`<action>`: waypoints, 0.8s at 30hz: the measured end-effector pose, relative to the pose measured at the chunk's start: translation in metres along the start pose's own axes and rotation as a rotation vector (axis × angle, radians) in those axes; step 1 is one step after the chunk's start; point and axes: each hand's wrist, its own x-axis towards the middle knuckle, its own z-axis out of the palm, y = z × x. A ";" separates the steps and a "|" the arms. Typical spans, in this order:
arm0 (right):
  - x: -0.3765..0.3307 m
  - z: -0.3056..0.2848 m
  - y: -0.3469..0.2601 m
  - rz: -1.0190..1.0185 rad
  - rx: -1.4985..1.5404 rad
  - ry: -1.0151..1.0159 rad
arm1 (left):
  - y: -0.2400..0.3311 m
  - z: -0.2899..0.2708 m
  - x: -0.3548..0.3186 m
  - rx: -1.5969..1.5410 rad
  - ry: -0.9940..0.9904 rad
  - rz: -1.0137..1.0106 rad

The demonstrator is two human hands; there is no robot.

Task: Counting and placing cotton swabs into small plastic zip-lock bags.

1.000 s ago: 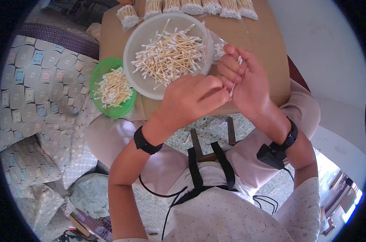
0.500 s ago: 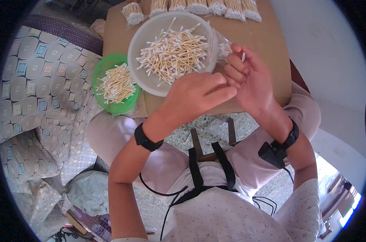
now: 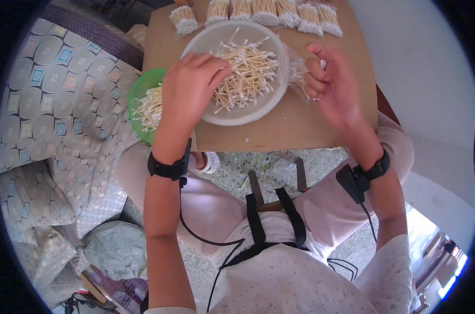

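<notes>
A white bowl (image 3: 263,112) on the cardboard-topped surface holds a loose heap of cotton swabs (image 3: 250,70) with wooden sticks. My left hand (image 3: 188,86) reaches over the bowl's left side, fingertips at the edge of the heap. Its thumb and forefinger are a little apart, and I see nothing held between them. To the right of the bowl, my right hand (image 3: 334,86) is raised, palm turned inward and fingers curled round cotton swabs; white tips show at the fingers. A green basket (image 3: 138,91) with more swabs stands to the left, partly covered by my left hand and wrist.
Several bundles of swabs (image 3: 265,11) in clear bags line the far edge of the cardboard (image 3: 300,133). Another clear bag (image 3: 296,73) with swabs lies beside the bowl, behind my right hand. Patterned fabric (image 3: 64,104) drapes at left; a pale wall (image 3: 421,68) stands at right.
My left hand has moved away from my right hand, leftward to the swabs in the bowl. My right hand stays curled at the bowl's right. The view has shifted slightly.
</notes>
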 end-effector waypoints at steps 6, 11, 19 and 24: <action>0.003 -0.003 0.012 -0.121 -0.447 0.013 | -0.002 -0.016 0.000 -0.135 0.152 -0.075; 0.002 -0.002 0.011 -0.166 -0.476 -0.019 | 0.007 -0.021 0.003 -0.294 0.253 -0.157; -0.009 0.018 0.008 -0.194 -0.680 -0.079 | 0.048 0.013 -0.001 -0.810 0.104 0.024; -0.012 0.016 0.008 -0.234 -0.624 -0.097 | 0.059 0.022 -0.005 -0.806 0.073 -0.015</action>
